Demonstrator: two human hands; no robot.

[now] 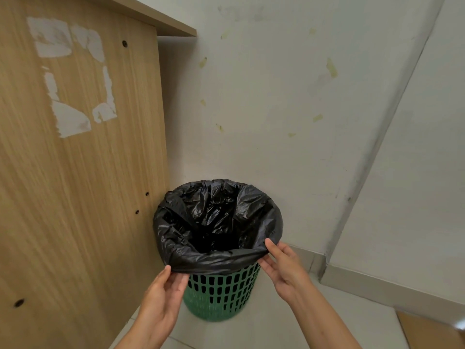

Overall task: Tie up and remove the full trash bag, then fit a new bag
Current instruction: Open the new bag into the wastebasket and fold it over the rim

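We have both hands on the folded-over cuff of the black trash bag (219,222), at the near side of the bin. Our left hand (161,298) pinches the lower hem of the cuff between thumb and fingers, at the near-left of the rim. Our right hand (284,270) does the same at the near-right, thumb on top of the fold and fingers beneath it. Both hands are closed on plastic, not on the bin itself.

Holding the hem at 2 points spaced along the rim makes sense to us: the cuff between the hands is drawn taut and can be moved evenly up or down over the edge. Whether this is the cuff coming off or being seated we cannot tell from this view; the bag's inside looks dark and hollow, with no rubbish visible, so we judge it may be the fresh bag being fitted.

The bag sits inside the green lattice bin (224,295), its mouth spread open and turned down around the whole rim. The bin stands on the pale tiled floor (327,323), tucked in a corner so it stays out of the way: just beside the wooden cabinet panel (80,172) on its left, with the white wall (276,109) behind.

Counted: 2 hands, 1 bag, 1 bin, 1 wooden panel. The panel carries several torn white paper remnants, and the wall shows a scatter of yellowish tape scraps.
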